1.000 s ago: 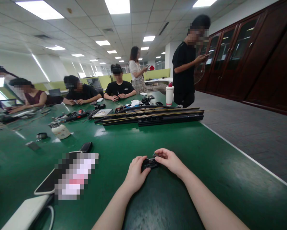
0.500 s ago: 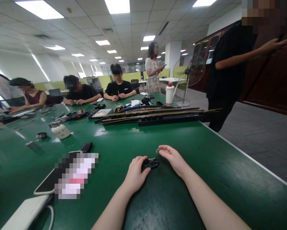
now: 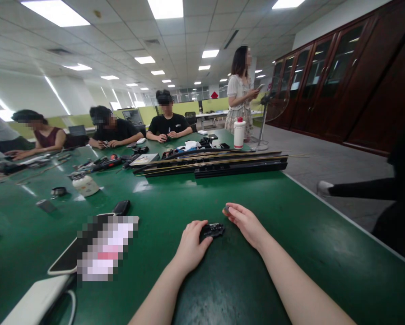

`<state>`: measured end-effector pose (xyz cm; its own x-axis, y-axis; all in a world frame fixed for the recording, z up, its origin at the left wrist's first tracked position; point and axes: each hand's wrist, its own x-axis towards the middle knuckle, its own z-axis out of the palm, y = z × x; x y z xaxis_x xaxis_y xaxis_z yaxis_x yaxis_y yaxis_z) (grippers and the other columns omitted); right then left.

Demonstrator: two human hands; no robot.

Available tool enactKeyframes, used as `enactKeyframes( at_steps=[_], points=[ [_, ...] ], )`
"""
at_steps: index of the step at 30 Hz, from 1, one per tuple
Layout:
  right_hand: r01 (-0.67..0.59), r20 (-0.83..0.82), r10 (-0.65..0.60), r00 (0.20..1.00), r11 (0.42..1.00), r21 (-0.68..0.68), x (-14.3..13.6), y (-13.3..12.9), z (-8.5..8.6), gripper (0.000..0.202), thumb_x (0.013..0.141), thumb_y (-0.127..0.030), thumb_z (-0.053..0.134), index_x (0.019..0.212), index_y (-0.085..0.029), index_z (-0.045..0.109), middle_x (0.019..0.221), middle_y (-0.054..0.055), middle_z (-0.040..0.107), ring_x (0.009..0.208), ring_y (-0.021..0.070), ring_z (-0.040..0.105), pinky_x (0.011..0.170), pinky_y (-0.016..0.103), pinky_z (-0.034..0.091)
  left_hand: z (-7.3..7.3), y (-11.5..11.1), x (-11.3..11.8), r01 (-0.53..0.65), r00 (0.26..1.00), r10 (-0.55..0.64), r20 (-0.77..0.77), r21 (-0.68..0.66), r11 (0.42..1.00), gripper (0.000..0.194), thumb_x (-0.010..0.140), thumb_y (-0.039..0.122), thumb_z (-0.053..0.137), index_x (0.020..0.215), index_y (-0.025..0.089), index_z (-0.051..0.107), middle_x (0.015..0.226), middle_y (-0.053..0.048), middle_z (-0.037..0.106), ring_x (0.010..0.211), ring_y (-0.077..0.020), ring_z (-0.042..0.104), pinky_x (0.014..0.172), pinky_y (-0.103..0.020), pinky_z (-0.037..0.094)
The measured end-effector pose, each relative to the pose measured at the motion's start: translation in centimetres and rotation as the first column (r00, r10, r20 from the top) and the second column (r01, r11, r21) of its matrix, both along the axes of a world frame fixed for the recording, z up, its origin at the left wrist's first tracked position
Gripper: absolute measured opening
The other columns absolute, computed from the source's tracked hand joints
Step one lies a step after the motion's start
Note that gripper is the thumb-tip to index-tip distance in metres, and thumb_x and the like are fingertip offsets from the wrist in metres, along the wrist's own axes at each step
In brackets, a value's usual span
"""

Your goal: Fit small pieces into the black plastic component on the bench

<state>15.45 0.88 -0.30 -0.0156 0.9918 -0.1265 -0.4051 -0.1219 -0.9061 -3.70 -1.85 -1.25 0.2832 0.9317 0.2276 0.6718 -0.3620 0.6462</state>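
My left hand (image 3: pixel 193 246) rests on the green table (image 3: pixel 161 271), its fingers and thumb closed round a small black part (image 3: pixel 213 230) with fine metallic detail on top. The part lies low against the tabletop, and the palm hides its left end. Just to the right and slightly farther off, my right hand (image 3: pixel 244 223) is raised a little, apart from the black part. Between its thumb and fingertips it pinches a small grey piece (image 3: pixel 226 209), too small to name.
Long black rails (image 3: pixel 236 167) with thin brass-coloured rods lie across the table ahead. A white bottle (image 3: pixel 239 133) stands behind them. To my left are a tablet (image 3: pixel 65 257), a white jar (image 3: pixel 86 184) and a grey block (image 3: pixel 46 206). People sit at the far side.
My right hand has shifted slightly right with the grey piece, which has turned in the fingers. My left hand stays put. The person in black at right has moved off; a standing person moved right.
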Motion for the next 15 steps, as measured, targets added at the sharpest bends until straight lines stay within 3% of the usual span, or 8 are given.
enactKeyframes(
  at_steps=[15],
  points=[
    [0.021,-0.066,-0.023,0.998,0.999,-0.034,-0.05,-0.22,0.68,0.025,0.059,-0.038,0.074,0.078,-0.023,0.067,0.08,0.001,0.069,0.085,0.0163,0.061,0.077,0.027,0.039,-0.44,0.15,-0.13,0.008,1.0,-0.008,0.008,0.027,1.0,0.038,0.074,0.022,0.057,0.112,0.018,0.053,0.109,-0.008,0.056,0.103,-0.0215,0.049,0.092,-0.039,0.038]
  ],
)
